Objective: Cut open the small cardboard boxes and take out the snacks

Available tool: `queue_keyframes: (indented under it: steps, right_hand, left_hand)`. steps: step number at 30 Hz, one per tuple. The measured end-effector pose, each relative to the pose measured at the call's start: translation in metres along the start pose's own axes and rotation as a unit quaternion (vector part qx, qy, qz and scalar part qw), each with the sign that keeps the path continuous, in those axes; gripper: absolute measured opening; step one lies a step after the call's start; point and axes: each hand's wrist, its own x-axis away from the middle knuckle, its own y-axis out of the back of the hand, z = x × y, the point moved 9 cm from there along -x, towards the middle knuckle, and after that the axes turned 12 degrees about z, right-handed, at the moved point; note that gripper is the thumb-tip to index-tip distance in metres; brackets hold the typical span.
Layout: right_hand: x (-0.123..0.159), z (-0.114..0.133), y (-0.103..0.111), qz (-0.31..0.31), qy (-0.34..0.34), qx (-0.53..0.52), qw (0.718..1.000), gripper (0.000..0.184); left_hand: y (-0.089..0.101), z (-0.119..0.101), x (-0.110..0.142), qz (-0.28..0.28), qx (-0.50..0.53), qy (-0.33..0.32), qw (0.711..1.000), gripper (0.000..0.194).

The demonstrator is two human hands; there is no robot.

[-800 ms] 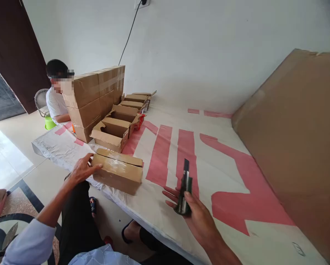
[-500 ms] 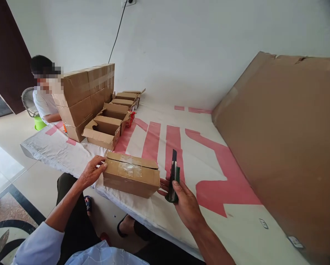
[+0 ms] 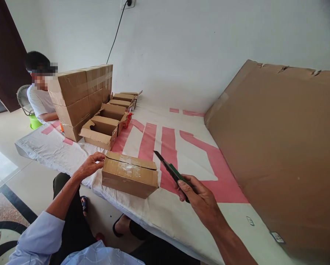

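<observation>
A small taped cardboard box point(image 3: 129, 175) lies near the front edge of a white and pink sheet point(image 3: 181, 154). My left hand point(image 3: 91, 165) rests against the box's left end, fingers curled on its top corner. My right hand point(image 3: 200, 197) grips a green utility knife point(image 3: 172, 172) with its dark blade out, tilted up and left toward the box's right end. The blade tip hangs just right of the box and does not touch it.
Several open cardboard boxes point(image 3: 101, 130) stand in a row behind, next to a stack of sealed cartons point(image 3: 79, 97). Another person point(image 3: 40, 92) sits behind that stack at the far left. A large flat cardboard sheet point(image 3: 281, 147) leans along the right side.
My right hand swung the knife from upright to tilted left, toward the box. The box slid a little toward me and my left hand stayed on its left end.
</observation>
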Motion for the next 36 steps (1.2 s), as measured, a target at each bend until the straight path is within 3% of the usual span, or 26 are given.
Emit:
queue_keyframes:
  steps: [5,11,16,25,36]
  right_hand:
    - [-0.012,0.038,-0.014,0.071,0.006,0.088,0.994,0.047]
    - [-0.034,0.081,-0.051,0.174,0.048,0.122,0.976,0.044]
    - [-0.053,0.104,-0.072,0.214,0.08,0.17,0.959,0.043]
    - [-0.072,0.118,-0.087,0.253,0.095,0.232,0.934,0.037]
    - [-0.076,0.141,-0.093,0.273,0.113,0.342,0.892,0.032]
  left_hand:
    - [-0.004,-0.002,-0.003,0.024,0.027,0.002,0.999,0.033]
    - [-0.008,-0.004,-0.004,0.03,0.039,-0.019,0.999,0.034]
    - [-0.01,0.001,-0.005,0.051,0.061,-0.026,0.996,0.041]
    - [-0.013,-0.001,-0.007,0.062,0.084,-0.039,0.994,0.04]
    - [-0.014,-0.007,-0.007,0.064,0.071,-0.047,0.994,0.04]
